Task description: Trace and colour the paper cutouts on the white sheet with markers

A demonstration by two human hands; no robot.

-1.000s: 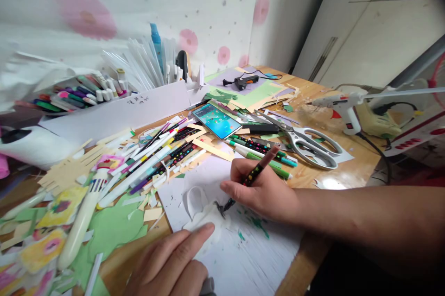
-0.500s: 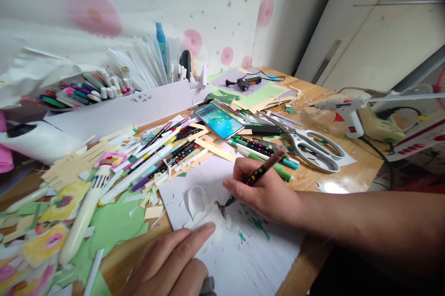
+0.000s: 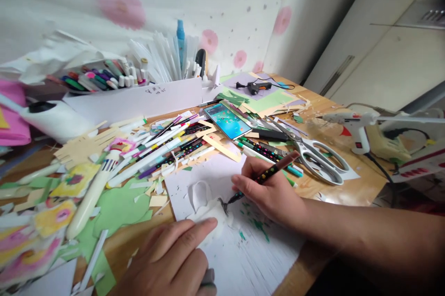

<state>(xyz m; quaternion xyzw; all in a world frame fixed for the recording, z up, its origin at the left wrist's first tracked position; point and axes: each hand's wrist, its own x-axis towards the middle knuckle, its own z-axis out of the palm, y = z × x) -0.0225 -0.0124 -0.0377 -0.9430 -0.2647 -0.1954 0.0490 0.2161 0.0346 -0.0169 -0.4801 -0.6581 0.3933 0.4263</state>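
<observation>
The right hand (image 3: 267, 189) pinches a dotted black pen (image 3: 274, 169) between thumb and fingers, its tip against dark strokes at the edge of a white paper cutout (image 3: 205, 215), which lies on a marked white sheet (image 3: 250, 259) in front of the person. The left hand (image 3: 174, 259) lays its extended index finger on the cutout, covering part of it, so its full outline is hard to make out. That hand's thumb is hidden and its wrist is cut off by the bottom edge; a grey cylinder (image 3: 208, 277) pokes out beside the curled fingers, and I cannot tell whether they are closed on it. The right forearm runs out at the right edge and hides part of the sheet. A pink item (image 3: 14, 115) is cut off at the left edge, and the white glue gun (image 3: 359, 131) is blurred. At the back, a long white box (image 3: 139, 103) with small, unreadable writing holds a heap of markers (image 3: 100, 78), caps showing, their lower parts behind its front wall. Clear sticks (image 3: 163, 57) and a blue tube (image 3: 180, 39) stand behind that wall, their bases hidden, so whether they share the box is unclear.
</observation>
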